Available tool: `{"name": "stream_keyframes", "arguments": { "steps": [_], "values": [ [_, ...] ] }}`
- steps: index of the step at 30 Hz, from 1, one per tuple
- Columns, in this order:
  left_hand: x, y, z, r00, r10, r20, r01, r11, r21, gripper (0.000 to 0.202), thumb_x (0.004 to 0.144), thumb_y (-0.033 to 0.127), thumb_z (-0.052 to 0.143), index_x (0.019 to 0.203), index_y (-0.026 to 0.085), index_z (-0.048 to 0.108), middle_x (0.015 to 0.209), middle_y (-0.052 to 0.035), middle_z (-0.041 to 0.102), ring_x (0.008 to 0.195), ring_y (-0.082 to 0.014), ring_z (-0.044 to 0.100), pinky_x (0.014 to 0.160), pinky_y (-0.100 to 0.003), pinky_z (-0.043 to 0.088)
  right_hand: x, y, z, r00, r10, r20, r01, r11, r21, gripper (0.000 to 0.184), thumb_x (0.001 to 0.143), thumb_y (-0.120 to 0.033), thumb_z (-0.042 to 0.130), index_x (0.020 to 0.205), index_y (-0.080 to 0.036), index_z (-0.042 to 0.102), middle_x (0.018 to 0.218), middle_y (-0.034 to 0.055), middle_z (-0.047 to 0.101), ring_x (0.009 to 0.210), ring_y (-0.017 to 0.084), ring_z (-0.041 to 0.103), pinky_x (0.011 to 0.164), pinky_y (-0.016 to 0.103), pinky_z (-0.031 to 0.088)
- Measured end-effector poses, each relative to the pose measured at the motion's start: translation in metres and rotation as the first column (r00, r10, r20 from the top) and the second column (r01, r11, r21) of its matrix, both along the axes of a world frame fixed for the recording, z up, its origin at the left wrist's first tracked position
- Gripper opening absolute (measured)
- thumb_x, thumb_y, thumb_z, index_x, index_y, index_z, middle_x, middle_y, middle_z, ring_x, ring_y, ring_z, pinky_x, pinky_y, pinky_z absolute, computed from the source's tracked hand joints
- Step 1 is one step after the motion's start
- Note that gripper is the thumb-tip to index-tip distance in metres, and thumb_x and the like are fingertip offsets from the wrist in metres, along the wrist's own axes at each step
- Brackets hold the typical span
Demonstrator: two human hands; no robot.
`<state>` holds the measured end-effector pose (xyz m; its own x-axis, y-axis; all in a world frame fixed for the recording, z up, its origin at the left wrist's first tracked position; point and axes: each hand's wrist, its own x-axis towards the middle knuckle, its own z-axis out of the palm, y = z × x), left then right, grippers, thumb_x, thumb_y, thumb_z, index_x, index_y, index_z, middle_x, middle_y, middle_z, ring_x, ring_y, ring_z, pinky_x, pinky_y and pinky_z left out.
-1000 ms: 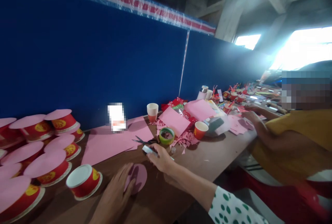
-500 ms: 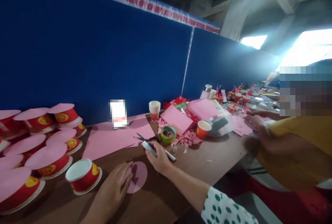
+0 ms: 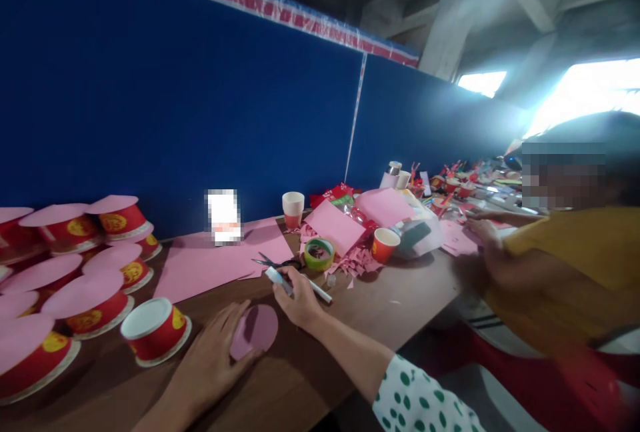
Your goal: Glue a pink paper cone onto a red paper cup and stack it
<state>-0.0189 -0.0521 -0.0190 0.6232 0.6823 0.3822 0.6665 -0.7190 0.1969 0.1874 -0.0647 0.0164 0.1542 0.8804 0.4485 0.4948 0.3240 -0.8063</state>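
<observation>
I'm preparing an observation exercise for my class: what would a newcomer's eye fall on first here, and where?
Probably the large blue partition across the upper left, edged along its top by a red-and-white strip. Next, the cluster of red cups under pink paper discs at far left. Then, at lower centre, the left hand at the edge of a flat pink circle and the right hand holding a small white object.

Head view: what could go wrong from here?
The scissors lie blades apart just beyond the right hand, which holds a white tube; a reach might nick that hand. The white-topped cup stands close to the left hand and could get knocked. The left hand rests only at the edge of the disc, which might slide.
</observation>
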Motion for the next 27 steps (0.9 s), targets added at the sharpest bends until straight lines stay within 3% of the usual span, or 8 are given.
{"name": "stream_keyframes", "arguments": {
  "steps": [4,9,16,27],
  "values": [
    [0.000,0.001,-0.002,1.000,0.017,0.013,-0.017,1.000,0.006,0.065,0.075,0.053,0.053,0.128,0.017,0.044,0.129,-0.0098,0.054,0.117,-0.0271,0.050,0.096,-0.040,0.045,0.000,0.000,-0.004,1.000,-0.005,0.011,0.005,1.000,0.017,0.019,0.078,-0.022,0.050,0.095,-0.016,0.055,0.072,0.0005,0.059,0.056,0.012,0.051,0.057,0.022,0.044],
    [-0.001,0.001,-0.003,0.999,0.017,0.036,-0.018,1.000,0.012,0.062,0.076,0.052,0.054,0.126,0.017,0.047,0.128,-0.0091,0.055,0.116,-0.0263,0.051,0.097,-0.039,0.044,0.001,-0.001,-0.010,1.000,-0.020,-0.006,0.021,0.994,0.110,0.028,0.077,-0.023,0.050,0.104,-0.016,0.049,0.085,0.0046,0.060,0.071,0.015,0.057,0.067,0.026,0.046],
    [-0.001,0.000,-0.001,0.999,-0.003,0.035,0.003,1.000,-0.018,0.059,0.078,0.048,0.051,0.128,0.017,0.045,0.130,-0.0093,0.052,0.119,-0.0258,0.049,0.099,-0.040,0.043,0.002,-0.003,-0.009,0.999,-0.034,0.003,0.034,0.994,0.106,0.018,0.078,-0.024,0.048,0.095,-0.017,0.049,0.081,0.0022,0.058,0.068,0.014,0.055,0.065,0.024,0.045],
    [0.000,-0.002,0.003,0.999,0.031,-0.033,-0.033,0.998,-0.054,0.061,0.077,0.054,0.052,0.126,0.018,0.049,0.129,-0.0093,0.054,0.118,-0.0271,0.050,0.097,-0.040,0.044,0.002,-0.004,-0.004,1.000,-0.007,-0.023,0.009,0.996,0.090,0.019,0.076,-0.022,0.051,0.094,-0.017,0.053,0.079,0.0013,0.060,0.062,0.012,0.053,0.059,0.021,0.043]
  ]
}}
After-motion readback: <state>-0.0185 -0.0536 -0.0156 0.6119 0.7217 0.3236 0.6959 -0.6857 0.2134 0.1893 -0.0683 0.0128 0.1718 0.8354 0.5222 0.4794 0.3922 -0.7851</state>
